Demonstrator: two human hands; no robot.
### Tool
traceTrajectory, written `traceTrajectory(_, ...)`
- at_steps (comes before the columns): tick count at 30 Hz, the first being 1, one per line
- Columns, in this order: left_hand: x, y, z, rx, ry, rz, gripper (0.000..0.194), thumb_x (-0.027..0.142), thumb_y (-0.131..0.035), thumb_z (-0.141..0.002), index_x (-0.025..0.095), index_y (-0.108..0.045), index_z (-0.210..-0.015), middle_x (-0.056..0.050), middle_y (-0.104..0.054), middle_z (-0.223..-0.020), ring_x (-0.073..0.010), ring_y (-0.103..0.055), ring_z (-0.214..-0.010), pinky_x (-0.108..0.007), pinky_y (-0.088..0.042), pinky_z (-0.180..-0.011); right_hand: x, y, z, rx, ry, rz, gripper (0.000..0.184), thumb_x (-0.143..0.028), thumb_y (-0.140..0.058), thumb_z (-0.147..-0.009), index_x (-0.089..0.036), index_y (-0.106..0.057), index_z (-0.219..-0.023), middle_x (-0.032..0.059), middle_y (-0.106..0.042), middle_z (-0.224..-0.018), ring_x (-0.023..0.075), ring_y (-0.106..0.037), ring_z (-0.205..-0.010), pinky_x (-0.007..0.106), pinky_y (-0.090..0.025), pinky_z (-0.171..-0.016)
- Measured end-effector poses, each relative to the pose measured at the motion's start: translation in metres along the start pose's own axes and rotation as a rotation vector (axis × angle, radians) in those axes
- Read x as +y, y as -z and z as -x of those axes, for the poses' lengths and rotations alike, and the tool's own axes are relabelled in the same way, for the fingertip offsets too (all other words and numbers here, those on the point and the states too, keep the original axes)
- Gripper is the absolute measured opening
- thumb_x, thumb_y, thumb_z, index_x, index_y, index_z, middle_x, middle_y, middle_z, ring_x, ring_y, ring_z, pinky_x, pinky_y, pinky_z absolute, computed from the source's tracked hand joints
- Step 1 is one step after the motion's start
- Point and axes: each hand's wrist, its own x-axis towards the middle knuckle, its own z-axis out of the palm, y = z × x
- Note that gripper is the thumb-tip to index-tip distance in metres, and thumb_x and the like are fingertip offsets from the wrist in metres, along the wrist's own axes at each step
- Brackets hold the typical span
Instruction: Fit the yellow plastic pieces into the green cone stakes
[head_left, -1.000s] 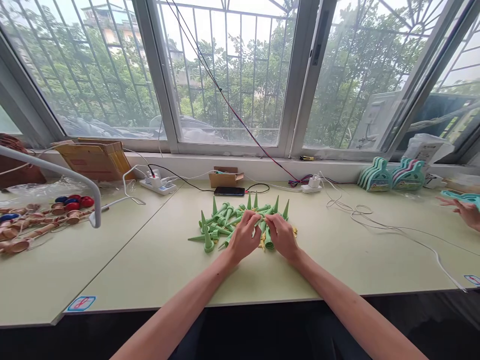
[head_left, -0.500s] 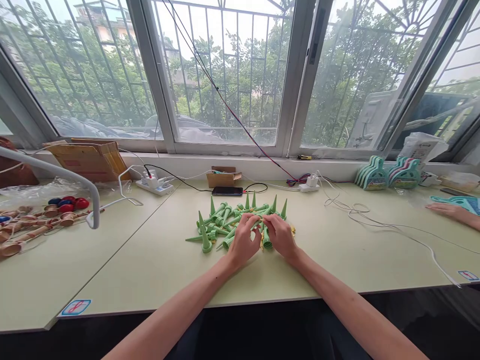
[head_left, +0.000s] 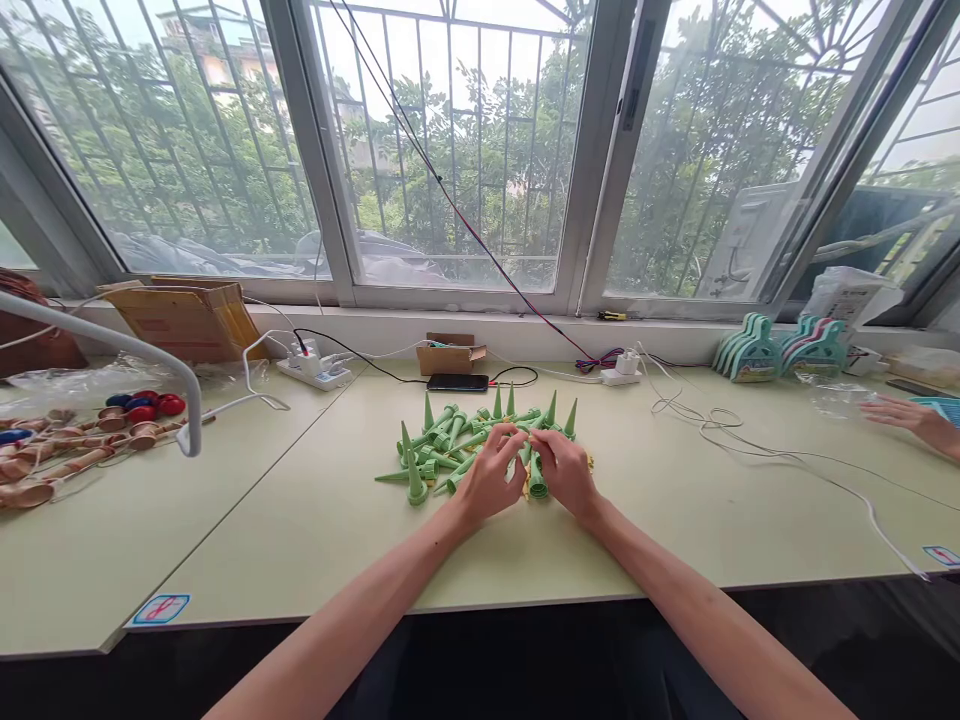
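A pile of green plastic cone-shaped spikes (head_left: 416, 484) lies on the pale table (head_left: 315, 540), some upright, others on their sides. Small yellow pieces (head_left: 590, 463) show among them. Over the near side of the pile, my left hand (head_left: 491, 478) is closed in a pinch, thumb and index finger together. Close beside it, my right hand (head_left: 568, 478) pinches too, the fingertips of both hands almost meeting. Whatever sits between the fingertips is too small and hidden to name. One spike with its open round end (head_left: 538, 488) facing me lies just below the right hand's fingers.
Behind the pile are a black phone (head_left: 457, 382) and a small cardboard box (head_left: 450, 355). Wooden toys with red and blue balls (head_left: 142, 408) lie left. To the right are white cables (head_left: 720, 420), stacked teal plastic items (head_left: 752, 350) and another person's hand (head_left: 911, 415).
My hands stay pinched together over the pile, with only slight finger movement. The view has shifted slightly. At the right, the other person's hand and the teal item under it have moved.
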Motion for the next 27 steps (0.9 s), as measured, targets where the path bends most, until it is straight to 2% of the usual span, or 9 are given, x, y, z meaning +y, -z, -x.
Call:
traceTrajectory(12,0.0001,-0.0001,0.0004,-0.058,-0.057,-0.048,0.05,0.008,-0.044,-0.085,0.022,-0.044,-0.134,-0.013,-0.047,-0.119,-0.0163,-0.063,-0.085,-0.034,-0.057,-0.074,-0.0007,0.0002,0.0002,0.034,-0.073,-0.01,0.023,-0.026,-0.047,-0.099,-0.018,-0.068,-0.105,0.008,-0.075,-0.089,0.0187,-0.071,-0.074,0.03,-0.058,-0.067)
traceTrajectory(18,-0.0014,-0.0017,0.0022,-0.067,-0.078,-0.061,0.057,0.008,-0.045,-0.085,0.022,-0.04,-0.14,-0.016,-0.044,-0.125,-0.0201,-0.063,-0.097,-0.038,-0.058,-0.082,-0.0002,0.0007,0.001,0.018,-0.114,-0.017,0.024,-0.027,-0.046,-0.1,-0.018,-0.068,-0.104,0.0062,-0.075,-0.086,0.0169,-0.07,-0.07,0.027,-0.055,-0.065)
traceTrajectory(27,0.0026,0.0002,0.0,-0.067,-0.097,-0.082,0.056,0.01,-0.045,-0.087,0.021,-0.039,-0.141,-0.016,-0.044,-0.126,-0.0212,-0.063,-0.098,-0.041,-0.058,-0.085,-0.0034,0.0035,-0.0008,-0.019,-0.139,-0.036,0.027,-0.029,-0.043,-0.101,-0.018,-0.067,-0.098,0.0036,-0.071,-0.076,0.0141,-0.064,-0.061,0.024,-0.05,-0.06)
